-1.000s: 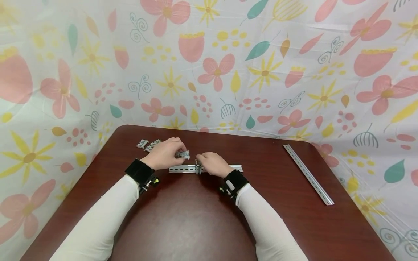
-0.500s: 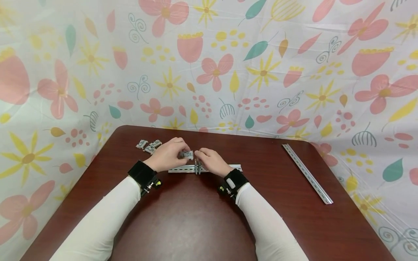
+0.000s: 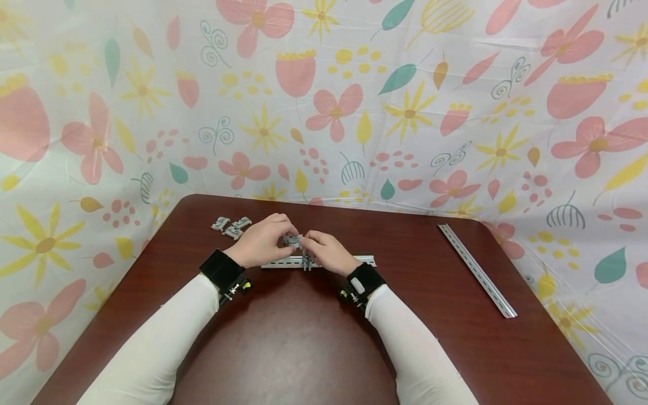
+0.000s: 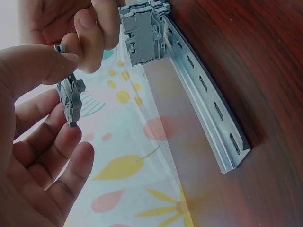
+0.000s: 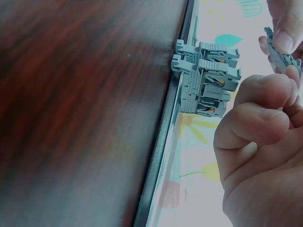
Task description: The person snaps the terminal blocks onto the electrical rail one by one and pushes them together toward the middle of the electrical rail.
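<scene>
My left hand (image 3: 265, 239) holds a thin grey DIN rail terminal block (image 4: 71, 99) between thumb and fingers, above the rail. At the block's other end, my right hand (image 3: 329, 251) pinches it with curled fingertips, partly hidden. In the right wrist view the fingers (image 5: 260, 123) of that hand are bent close to the block. Below both hands a slotted metal DIN rail (image 4: 203, 85) lies on the table. Several grey terminal blocks (image 5: 208, 80) stand side by side, clipped on the rail near its middle.
Several loose terminal blocks (image 3: 233, 231) lie at the back left of the brown table (image 3: 283, 349). A longer slotted rail (image 3: 477, 271) lies slantwise on the right. Behind the table hangs a flower-patterned cloth (image 3: 324, 112).
My left hand has moved right with its terminal block. My right hand has risen slightly from the blocks on the rail, and its fingertips now meet the held block.
</scene>
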The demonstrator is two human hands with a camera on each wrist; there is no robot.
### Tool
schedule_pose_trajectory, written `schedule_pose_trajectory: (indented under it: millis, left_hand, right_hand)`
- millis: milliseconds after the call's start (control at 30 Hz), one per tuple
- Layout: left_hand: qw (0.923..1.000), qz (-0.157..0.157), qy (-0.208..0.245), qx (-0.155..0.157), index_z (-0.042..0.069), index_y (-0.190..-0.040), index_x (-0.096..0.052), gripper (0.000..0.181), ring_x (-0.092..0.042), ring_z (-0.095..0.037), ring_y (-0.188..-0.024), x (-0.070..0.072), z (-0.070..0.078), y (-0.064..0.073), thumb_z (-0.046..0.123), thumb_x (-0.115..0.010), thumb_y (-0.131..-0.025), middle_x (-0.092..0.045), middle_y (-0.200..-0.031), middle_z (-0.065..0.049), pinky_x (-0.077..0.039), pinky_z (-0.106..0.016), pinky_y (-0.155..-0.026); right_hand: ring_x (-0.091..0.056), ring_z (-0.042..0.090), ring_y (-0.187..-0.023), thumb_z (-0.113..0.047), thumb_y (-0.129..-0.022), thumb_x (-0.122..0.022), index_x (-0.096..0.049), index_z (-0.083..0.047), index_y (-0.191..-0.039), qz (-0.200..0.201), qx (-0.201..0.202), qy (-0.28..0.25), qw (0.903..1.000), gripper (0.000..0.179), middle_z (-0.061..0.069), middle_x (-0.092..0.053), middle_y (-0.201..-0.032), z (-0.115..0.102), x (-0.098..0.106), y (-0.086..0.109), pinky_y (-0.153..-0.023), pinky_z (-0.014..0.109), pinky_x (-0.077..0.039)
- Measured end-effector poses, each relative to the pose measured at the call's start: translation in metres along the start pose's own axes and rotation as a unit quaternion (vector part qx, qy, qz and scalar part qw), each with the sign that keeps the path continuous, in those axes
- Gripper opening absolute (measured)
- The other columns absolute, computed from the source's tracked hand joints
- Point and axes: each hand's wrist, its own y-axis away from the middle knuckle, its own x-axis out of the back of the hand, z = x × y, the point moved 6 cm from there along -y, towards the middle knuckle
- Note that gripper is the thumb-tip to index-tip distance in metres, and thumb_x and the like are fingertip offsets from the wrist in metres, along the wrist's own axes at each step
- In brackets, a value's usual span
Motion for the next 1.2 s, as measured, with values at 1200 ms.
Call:
schedule_pose_trajectory:
  millis: [1200]
  left_hand:
    - [0.9838,0.122,-0.101,-0.084,0.008,-0.12,-0.078,0.031,-0.065,-0.025,-0.106,0.007,0.008,0.004,0.022,-0.092,-0.096,-0.069,-0.115,-0.005,-0.057,-0.036,-0.075]
  right_hand:
    - [-0.04,0.017,-0.057,-0.032,-0.121,-0.045,-0.049,-0.005,-0.089,0.023,-0.02,-0.265,0.9638,0.042,0.002,-0.036,-0.073,0.002,0.008,-0.003,-0.056,0.031,-0.031]
